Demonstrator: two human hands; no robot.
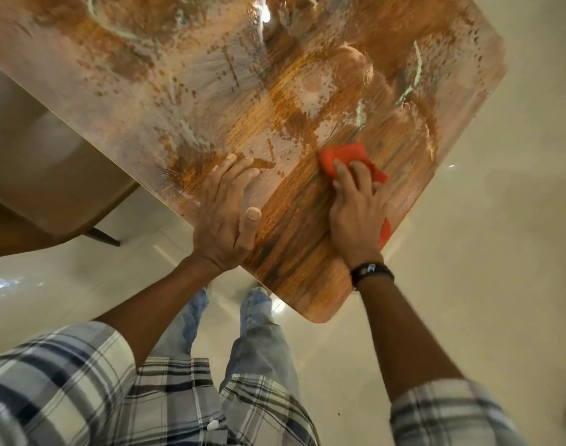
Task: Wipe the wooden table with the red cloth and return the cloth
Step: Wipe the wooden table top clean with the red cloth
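The wooden table (211, 91) fills the upper part of the view, its glossy top covered with pale smears and streaks. Near its front corner the wood grain shows plainly. My right hand (355, 214) presses flat on the red cloth (343, 156), which sticks out beyond my fingertips and beside my palm. A dark band sits on that wrist. My left hand (223, 217) rests flat on the table's near edge, fingers spread, holding nothing.
A brown chair (50, 194) stands at the left, partly under the table. Pale glossy floor tiles (484, 252) surround the table. My legs in jeans (259, 333) stand just before the table's rounded corner.
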